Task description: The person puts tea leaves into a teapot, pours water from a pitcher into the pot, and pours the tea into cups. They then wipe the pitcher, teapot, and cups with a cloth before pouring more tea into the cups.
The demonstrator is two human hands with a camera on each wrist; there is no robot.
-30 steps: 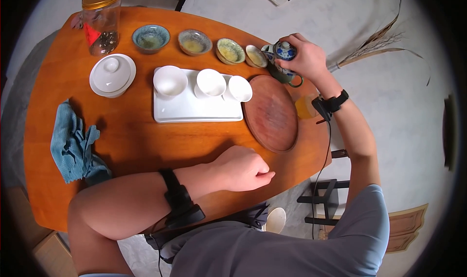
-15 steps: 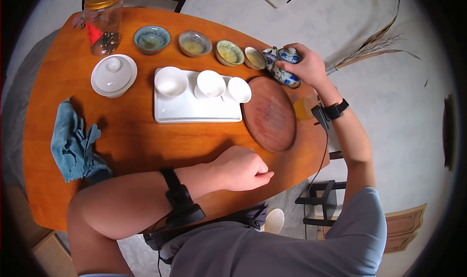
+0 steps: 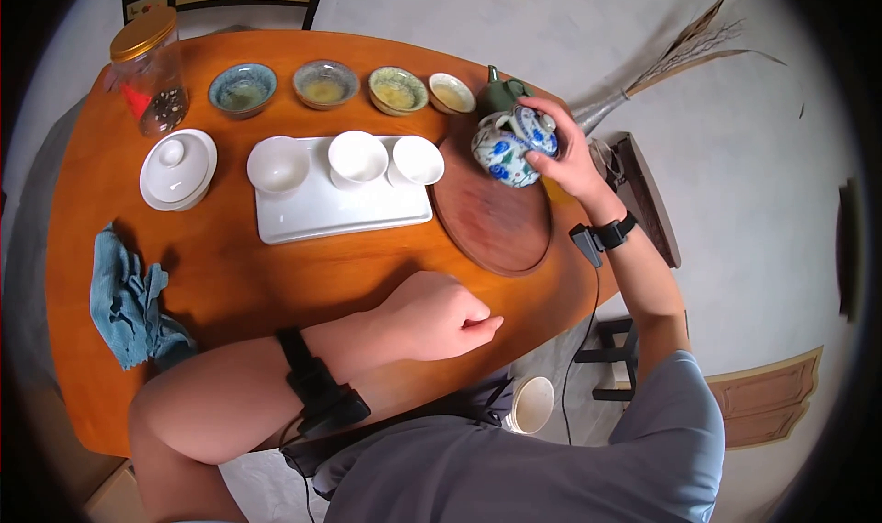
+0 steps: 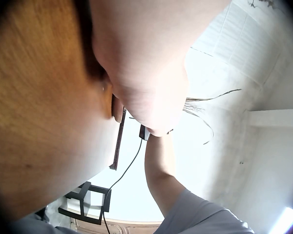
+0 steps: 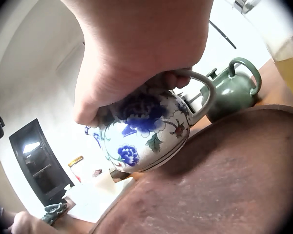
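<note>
On the table (image 3: 230, 270), the board (image 3: 496, 224) is lying toward the right edge. Your left hand (image 3: 432, 317) is resting curled, apparently empty, by the near edge; your right hand (image 3: 575, 162) is gripping the teapot (image 3: 501, 155) over the board's far edge, probably steadying its lid (image 3: 536, 135).

No text, label, brand, number or sign is readable here.

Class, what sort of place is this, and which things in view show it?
Probably a tea room or a home tea corner: the right hand holds a white teapot painted with blue flowers, three round white cups stand on a glossy white rectangular tray, and a green teapot stands beyond.
</note>
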